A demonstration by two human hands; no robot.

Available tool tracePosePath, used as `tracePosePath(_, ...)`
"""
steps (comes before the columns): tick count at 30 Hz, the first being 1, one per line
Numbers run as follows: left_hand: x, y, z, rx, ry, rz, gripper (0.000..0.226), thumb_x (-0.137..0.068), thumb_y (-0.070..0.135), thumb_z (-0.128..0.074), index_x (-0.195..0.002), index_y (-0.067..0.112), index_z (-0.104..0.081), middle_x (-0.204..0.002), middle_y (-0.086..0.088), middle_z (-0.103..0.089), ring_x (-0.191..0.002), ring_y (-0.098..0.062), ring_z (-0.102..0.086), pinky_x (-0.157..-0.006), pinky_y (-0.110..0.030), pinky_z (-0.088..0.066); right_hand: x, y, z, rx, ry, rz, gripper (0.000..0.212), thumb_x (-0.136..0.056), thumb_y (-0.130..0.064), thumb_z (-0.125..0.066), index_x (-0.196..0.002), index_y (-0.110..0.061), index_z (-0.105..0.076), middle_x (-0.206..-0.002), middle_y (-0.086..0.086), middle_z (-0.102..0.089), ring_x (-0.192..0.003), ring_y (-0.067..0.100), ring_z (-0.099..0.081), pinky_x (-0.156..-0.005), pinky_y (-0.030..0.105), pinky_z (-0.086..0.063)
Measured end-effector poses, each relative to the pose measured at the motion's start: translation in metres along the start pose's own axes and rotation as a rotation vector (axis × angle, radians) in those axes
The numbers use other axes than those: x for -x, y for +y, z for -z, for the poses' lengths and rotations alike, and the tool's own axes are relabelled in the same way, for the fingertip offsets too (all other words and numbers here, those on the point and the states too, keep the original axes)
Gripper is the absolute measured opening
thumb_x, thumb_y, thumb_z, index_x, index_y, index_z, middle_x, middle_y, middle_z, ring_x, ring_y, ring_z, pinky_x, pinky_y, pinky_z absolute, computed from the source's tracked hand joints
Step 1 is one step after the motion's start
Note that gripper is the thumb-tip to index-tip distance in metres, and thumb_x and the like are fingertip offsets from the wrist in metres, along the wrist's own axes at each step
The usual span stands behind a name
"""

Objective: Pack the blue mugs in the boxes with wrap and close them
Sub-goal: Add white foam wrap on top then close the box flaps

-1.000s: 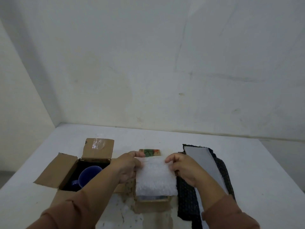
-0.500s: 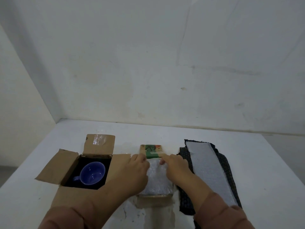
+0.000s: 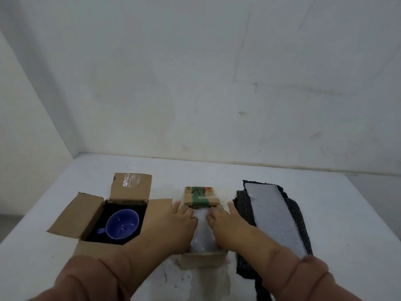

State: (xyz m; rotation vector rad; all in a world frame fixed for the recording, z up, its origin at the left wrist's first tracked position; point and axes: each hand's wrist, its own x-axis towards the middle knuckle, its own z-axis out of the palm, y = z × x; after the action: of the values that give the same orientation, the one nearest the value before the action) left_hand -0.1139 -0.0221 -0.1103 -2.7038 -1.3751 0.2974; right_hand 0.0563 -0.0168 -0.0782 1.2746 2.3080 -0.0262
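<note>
The left hand (image 3: 180, 227) and right hand (image 3: 225, 224) lie flat side by side, their fingers (image 3: 187, 211) straight and pointing away, pressing the wrap (image 3: 202, 232) down into the middle box (image 3: 191, 200). Its far flap (image 3: 201, 194) stands just beyond the fingertips and its near flap (image 3: 204, 259) shows between the wrists, so closing likely runs front to back. A bare mug (image 3: 122, 223) sits in the open left box (image 3: 73, 211), nearer the left hand.

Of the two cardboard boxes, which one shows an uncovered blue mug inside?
The larger box on the left: its blue mug sits bare. In the smaller middle box, the left hand and right hand press bubble wrap.
</note>
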Motion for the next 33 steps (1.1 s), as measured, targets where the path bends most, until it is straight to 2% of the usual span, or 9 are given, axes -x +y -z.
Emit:
tracePosePath(4,-0.005,0.002,0.008,-0.015,-0.045,0.007,0.052,-0.079,0.03,-0.06,-0.125,0.009,-0.047,-0.128,-0.016,-0.051,-0.124,-0.033,-0.042,-0.115,-0.05,-0.006,0.001,-0.001,0.0,-0.039,0.007,0.002,0.064,-0.091,-0.016,-0.05,-0.146,-0.007,-0.017,-0.154,0.017,-0.015,-0.143,0.034,-0.01,-0.114,0.056,0.004)
tracePosePath(8,-0.003,0.004,0.02,-0.044,-0.124,0.037,0.058,-0.079,0.026,-0.062,-0.131,0.008,-0.044,-0.136,-0.016,-0.042,-0.131,-0.033,-0.032,-0.115,-0.052,-0.001,0.004,0.003,0.008,-0.032,-0.017,-0.005,0.069,-0.084,-0.019,-0.061,-0.143,-0.009,-0.025,-0.148,0.015,-0.025,-0.138,0.032,-0.02,-0.113,0.059,0.006)
tracePosePath(11,0.0,0.012,0.026,-0.17,-0.155,0.091,0.049,-0.082,0.03,-0.056,-0.122,0.003,-0.051,-0.13,-0.019,-0.048,-0.126,-0.037,-0.032,-0.111,-0.06,0.004,0.005,-0.004,0.007,0.04,0.025,-0.08,0.055,-0.088,-0.02,-0.053,-0.137,-0.004,-0.034,-0.139,0.017,-0.036,-0.132,0.034,-0.025,-0.113,0.058,-0.002)
tracePosePath(13,-0.001,0.017,0.028,-0.239,-0.218,0.114,0.047,-0.084,0.033,-0.055,-0.12,0.003,-0.054,-0.131,-0.02,-0.049,-0.132,-0.041,-0.025,-0.107,-0.066,0.01,0.004,-0.011,0.006,0.074,-0.007,-0.136,0.052,-0.092,-0.022,-0.047,-0.138,-0.003,-0.033,-0.14,0.018,-0.035,-0.131,0.034,-0.025,-0.113,0.054,-0.006)
tracePosePath(17,-0.003,0.022,0.027,-0.247,-0.298,0.131,0.053,-0.088,0.036,-0.054,-0.13,0.005,-0.049,-0.147,-0.019,-0.037,-0.142,-0.042,0.002,-0.101,-0.071,0.014,0.002,-0.014,0.006,0.031,-0.036,-0.196,0.061,-0.092,-0.024,-0.046,-0.144,-0.004,-0.021,-0.147,0.015,-0.028,-0.133,0.035,-0.023,-0.113,0.054,-0.005)
tracePosePath(23,-0.006,0.021,0.029,-0.149,-0.38,0.163,0.055,-0.088,0.03,-0.056,-0.135,0.005,-0.043,-0.153,-0.016,-0.025,-0.143,-0.039,0.011,-0.098,-0.075,0.013,0.0,-0.001,0.003,-0.146,-0.147,-0.18,0.086,-0.079,-0.026,-0.066,-0.146,-0.016,-0.013,-0.149,0.009,-0.023,-0.128,0.038,-0.033,-0.108,0.061,-0.008)
tracePosePath(29,-0.007,0.023,0.034,-0.089,-0.369,0.211,0.072,-0.086,0.034,-0.056,-0.144,0.005,-0.025,-0.154,-0.013,-0.022,-0.143,-0.038,0.01,-0.101,-0.073,0.011,-0.004,-0.012,-0.015,-0.221,0.039,-0.215,0.076,-0.079,-0.017,-0.063,-0.142,-0.015,-0.021,-0.14,0.009,-0.031,-0.115,0.036,-0.047,-0.105,0.061,-0.015)
tracePosePath(31,-0.006,0.019,0.034,-0.05,-0.35,0.21,0.072,-0.086,0.034,-0.057,-0.145,0.008,-0.025,-0.155,-0.011,-0.022,-0.144,-0.036,0.009,-0.101,-0.072,0.01,0.001,-0.001,-0.017,-0.358,0.006,-0.175,0.079,-0.078,-0.023,-0.064,-0.143,-0.02,-0.02,-0.149,0.004,-0.025,-0.12,0.033,-0.046,-0.107,0.059,-0.018)
tracePosePath(33,-0.008,0.016,0.04,-0.018,-0.367,0.214,0.066,-0.083,0.028,-0.059,-0.142,0.01,-0.033,-0.154,-0.01,-0.023,-0.144,-0.035,0.008,-0.101,-0.072,0.012,0.012,0.019,-0.022,-0.784,0.031,-0.147,0.074,-0.079,-0.025,-0.064,-0.143,-0.028,-0.029,-0.153,-0.002,-0.028,-0.131,0.025,-0.04,-0.111,0.048,-0.026)
